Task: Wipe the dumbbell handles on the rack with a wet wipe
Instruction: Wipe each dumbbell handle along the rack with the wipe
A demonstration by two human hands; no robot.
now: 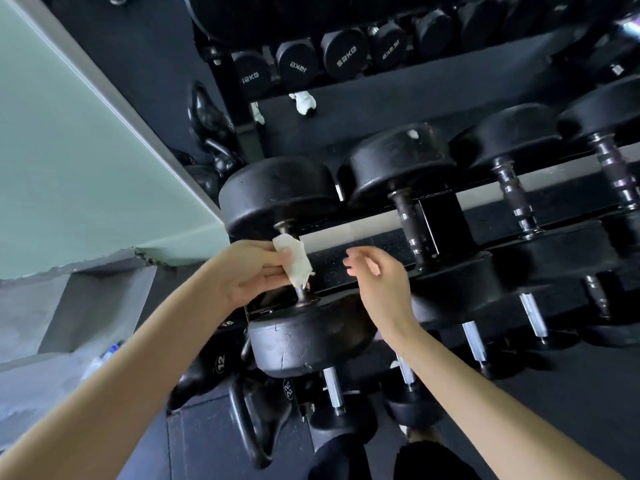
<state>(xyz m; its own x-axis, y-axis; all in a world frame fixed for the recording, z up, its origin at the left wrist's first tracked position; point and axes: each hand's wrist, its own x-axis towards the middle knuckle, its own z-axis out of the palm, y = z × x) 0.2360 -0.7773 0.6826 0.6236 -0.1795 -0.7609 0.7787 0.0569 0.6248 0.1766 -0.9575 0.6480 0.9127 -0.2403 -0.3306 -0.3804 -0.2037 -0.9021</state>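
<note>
- Wet wipe [293, 259], white and crumpled, is wrapped round the handle [302, 292] of the leftmost dumbbell [311, 336] on the near tier of the rack [242, 112].
- The wipe covers the middle of the bar, and bare metal shows at both ends, next to the heads.
- The left hand [249, 273] grips the wipe, its fingers and thumb curled round the cloth and the bar under it.
- The right hand [377, 275] hovers just to the right of the handle, fingers loosely curled and pointing forward. It holds nothing and appears to touch nothing.
- This dumbbell lies across the rack, one round black head on the far side and the other, cracked along its rim, on the near side between the two forearms.
- A second dumbbell [408, 216] lies just to its right in the same way, and more follow along the tier.
- On the far tier stands a row of smaller dumbbells [344, 53], their end faces carrying weight markings.
- White crumpled scraps [304, 102] lie on the dark ledge between the tiers.
- Black kettlebells [249, 420] stand on the floor at lower left, one marked 12.
- A pale green wall [69, 150] fills the left side.
</note>
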